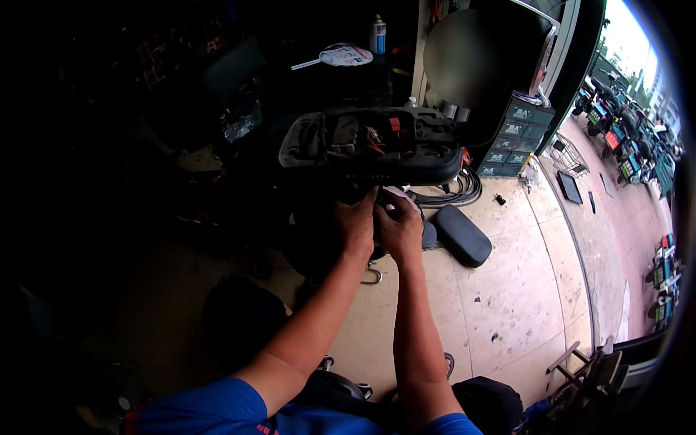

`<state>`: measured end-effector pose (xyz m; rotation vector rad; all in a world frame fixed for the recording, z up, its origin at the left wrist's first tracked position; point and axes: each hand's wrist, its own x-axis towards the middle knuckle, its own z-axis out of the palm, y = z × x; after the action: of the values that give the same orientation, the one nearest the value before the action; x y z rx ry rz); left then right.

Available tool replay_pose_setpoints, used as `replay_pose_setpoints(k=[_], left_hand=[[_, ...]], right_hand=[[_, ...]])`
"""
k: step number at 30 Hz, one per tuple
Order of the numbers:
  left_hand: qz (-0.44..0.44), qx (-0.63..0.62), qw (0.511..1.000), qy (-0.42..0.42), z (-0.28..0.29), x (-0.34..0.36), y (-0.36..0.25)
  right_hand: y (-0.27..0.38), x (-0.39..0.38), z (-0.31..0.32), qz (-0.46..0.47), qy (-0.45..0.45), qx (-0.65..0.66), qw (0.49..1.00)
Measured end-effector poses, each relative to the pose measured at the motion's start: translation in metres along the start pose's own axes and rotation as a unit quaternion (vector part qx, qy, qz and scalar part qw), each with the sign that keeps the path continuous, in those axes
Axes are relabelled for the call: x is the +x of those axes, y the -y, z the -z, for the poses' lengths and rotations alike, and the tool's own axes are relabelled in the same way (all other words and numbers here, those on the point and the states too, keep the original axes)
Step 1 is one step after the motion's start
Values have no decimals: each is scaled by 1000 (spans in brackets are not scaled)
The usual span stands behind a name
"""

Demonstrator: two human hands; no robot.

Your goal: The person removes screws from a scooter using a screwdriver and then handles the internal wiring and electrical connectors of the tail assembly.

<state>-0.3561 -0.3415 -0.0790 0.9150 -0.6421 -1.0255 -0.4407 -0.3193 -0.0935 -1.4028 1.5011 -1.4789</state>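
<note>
1. Head view: the left hand [355,223] sits beneath the near edge of a black tray [420,174]; its grasp cannot be told.
2. The tray, just ahead of both hands, holds wires [375,142].
3. The right hand [401,226], fingers curled, is beside the left; its grasp is hidden too.
4. A black pad [464,235] lies on the floor [518,283].

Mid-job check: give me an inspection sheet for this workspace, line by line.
Surface: pale tiled floor, scattered dark specks.
Job's things: black open-topped housing, red wiring inside.
Clutter: black cushion on the floor; spray can and flat fan beyond the housing.
Hands: left hand and right hand close together below the housing's near edge; grip unclear.
Cables: dark coil on the floor behind the cushion.
Surroundings: drawer cabinet; parked two-wheelers outside; left side too dark to inspect.
</note>
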Motion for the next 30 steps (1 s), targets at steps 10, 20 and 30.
replay_pose_setpoints(k=[10, 20, 30], left_hand=[[-12, -4, 1000, 10, 6, 6, 10], [-7, -69, 995, 76, 14, 4, 12], [10, -69, 993, 97, 18, 2, 7]], right_hand=[[-10, 13, 12, -2, 57, -33, 998], [-21, 22, 19, 110, 102, -65, 987], [-8, 15, 16, 70, 49, -58, 995]])
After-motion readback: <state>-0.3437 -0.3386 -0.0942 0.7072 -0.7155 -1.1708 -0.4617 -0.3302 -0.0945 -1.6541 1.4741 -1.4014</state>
